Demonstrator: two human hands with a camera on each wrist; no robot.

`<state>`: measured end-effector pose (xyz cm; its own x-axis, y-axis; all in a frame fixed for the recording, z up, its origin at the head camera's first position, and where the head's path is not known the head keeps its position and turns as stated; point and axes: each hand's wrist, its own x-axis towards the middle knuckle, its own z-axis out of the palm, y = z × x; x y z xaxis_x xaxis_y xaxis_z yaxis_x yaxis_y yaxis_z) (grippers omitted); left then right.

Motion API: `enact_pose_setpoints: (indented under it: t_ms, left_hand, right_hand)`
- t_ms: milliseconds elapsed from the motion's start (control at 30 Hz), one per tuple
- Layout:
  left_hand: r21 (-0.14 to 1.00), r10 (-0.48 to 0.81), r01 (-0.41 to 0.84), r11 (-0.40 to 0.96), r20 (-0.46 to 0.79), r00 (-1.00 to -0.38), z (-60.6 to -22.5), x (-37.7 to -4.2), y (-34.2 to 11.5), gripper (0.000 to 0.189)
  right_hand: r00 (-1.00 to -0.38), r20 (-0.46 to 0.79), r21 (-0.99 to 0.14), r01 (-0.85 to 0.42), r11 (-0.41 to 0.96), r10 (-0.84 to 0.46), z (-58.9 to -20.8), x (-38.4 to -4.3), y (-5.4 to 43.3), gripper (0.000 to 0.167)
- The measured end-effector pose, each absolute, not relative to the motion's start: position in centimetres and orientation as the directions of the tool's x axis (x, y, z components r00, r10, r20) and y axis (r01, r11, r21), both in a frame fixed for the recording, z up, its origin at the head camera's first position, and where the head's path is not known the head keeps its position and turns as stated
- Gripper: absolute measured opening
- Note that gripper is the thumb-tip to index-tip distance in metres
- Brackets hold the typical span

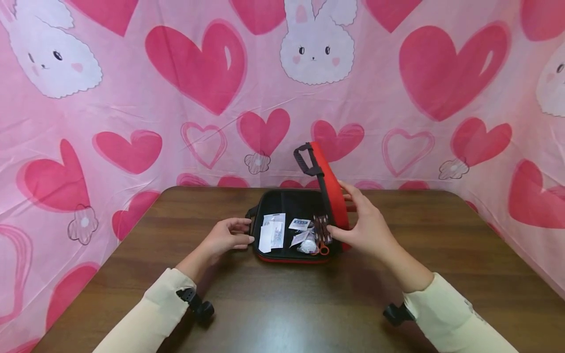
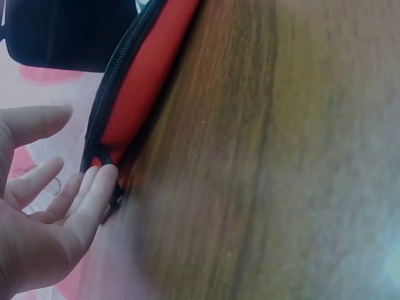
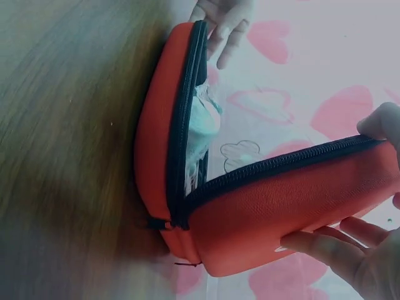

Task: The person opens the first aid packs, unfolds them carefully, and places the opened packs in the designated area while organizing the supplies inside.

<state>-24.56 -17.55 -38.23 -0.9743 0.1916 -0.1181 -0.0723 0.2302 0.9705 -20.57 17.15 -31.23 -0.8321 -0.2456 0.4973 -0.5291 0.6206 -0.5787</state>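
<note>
A red zip case [image 1: 282, 260] with a black lining lies on the table, its lid [image 1: 334, 196] raised on the right with a black carry handle [image 1: 312, 170]. My right hand [image 1: 372, 228] grips the lid, thumb at the zipped rim and fingers against the red outside. My left hand [image 1: 226, 236] is at the case's left edge, its fingers loosely bent; in the left wrist view the fingertips [image 2: 107, 175] are right at the red side. Inside the case are white packets [image 1: 277, 234], a clear-wrapped white roll [image 1: 307, 245], orange scissor handles [image 1: 324, 249] and dark strips [image 1: 321, 226].
The brown wooden table [image 1: 282, 304] extends around the case on all sides. Behind it hangs a pink cloth [image 1: 273, 93] with hearts and rabbits. A small black camera [image 1: 204, 311] is strapped to the left wrist, another [image 1: 396, 315] to the right.
</note>
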Motion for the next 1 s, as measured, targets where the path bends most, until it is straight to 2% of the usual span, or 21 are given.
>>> enact_pose_setpoints:
  t_ms: [267,700,800,867,1000]
  left_hand:
    - [0.972,0.145,-0.074,0.225,-0.108,-0.983,-38.5,-24.9,-16.6,0.061]
    - [0.941,0.116,-0.078,0.329,-0.122,-0.986,-38.7,-25.2,-15.5,0.063]
    - [0.937,0.112,-0.079,0.341,-0.124,-0.986,-38.6,-25.3,-15.7,0.062]
    - [0.935,0.109,-0.080,0.345,-0.125,-0.986,-38.7,-25.4,-15.9,0.062]
    - [0.932,0.103,-0.081,0.353,-0.125,-0.987,-38.8,-25.6,-16.6,0.062]
  right_hand:
    - [-0.875,0.435,-0.664,-0.472,0.579,-0.215,-30.9,-20.1,19.0,0.105]
    - [-0.873,0.478,-0.723,-0.457,0.518,-0.103,-30.6,-20.2,22.0,0.109]
    - [-0.894,0.444,-0.797,-0.428,0.426,-0.067,-30.5,-20.3,22.8,0.107]
    - [-0.916,0.399,-0.864,-0.391,0.317,-0.040,-30.6,-20.3,23.3,0.103]
    - [-0.954,0.299,-0.954,-0.298,0.039,0.010,-30.9,-20.4,24.8,0.082]
